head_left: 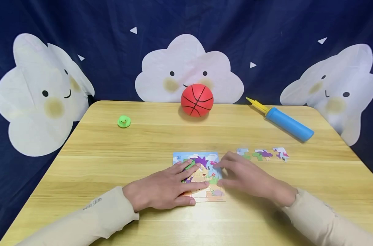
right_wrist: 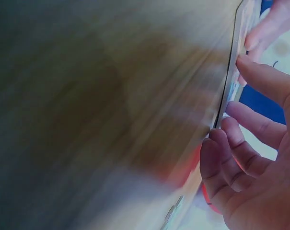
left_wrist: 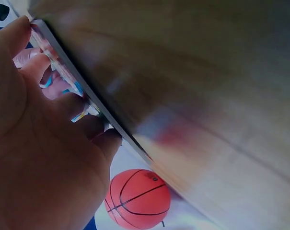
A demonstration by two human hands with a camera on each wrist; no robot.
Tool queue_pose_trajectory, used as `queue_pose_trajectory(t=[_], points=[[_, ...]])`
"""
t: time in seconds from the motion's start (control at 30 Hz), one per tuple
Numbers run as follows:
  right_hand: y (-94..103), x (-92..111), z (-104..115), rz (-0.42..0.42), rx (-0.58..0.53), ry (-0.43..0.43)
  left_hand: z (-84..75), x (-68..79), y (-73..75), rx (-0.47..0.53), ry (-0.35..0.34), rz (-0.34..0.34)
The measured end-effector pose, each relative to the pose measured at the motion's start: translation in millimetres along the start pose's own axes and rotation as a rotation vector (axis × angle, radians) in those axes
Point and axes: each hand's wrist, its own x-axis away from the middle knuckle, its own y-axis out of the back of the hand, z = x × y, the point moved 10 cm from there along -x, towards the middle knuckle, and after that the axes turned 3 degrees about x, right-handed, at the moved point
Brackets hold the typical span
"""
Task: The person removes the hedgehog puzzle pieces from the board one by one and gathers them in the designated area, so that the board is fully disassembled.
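Partly beneath the hands (head_left: pixel 166 188) (head_left: pixel 249 176), a puzzle (head_left: pixel 205 173)

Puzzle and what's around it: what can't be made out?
Head: parts of the puzzle, under the left hand.
Left wrist: most of the puzzle's picture, edge-on behind that hand.
Right wrist: most of the basketball, behind the right hand.
Head: first letters on the left sleeve, blurred.
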Motion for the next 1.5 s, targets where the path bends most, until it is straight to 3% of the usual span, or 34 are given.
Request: queue_pose_trajectory(t=[0.63, 0.83, 1.07, 1.33, 1.5], points=[[-2.8, -8, -6, -0.037, -0.150, -0.112, -4.1, -1.2, -2.3, -0.025, 0.017, -0.004], [0.2, -5, -10, -0.052, -0.289, -0.115, -2.3, -1.4, -3.3, 0.001, 0.031, 0.005], [23.4, 15, -29, -0.105, -0.372, -0.107, -3.0, -1.4, -3.4, -0.006, 0.026, 0.000], [45.4, 51, -74, -0.159, -0.438, -0.142, -3.6, -1.5, -3.2, -0.006, 0.027, 0.007], [55.4, 78, -104, -0.171, -0.410, -0.201, -2.8, -0.2, -2.1, -0.002, 0.029, 0.004]])
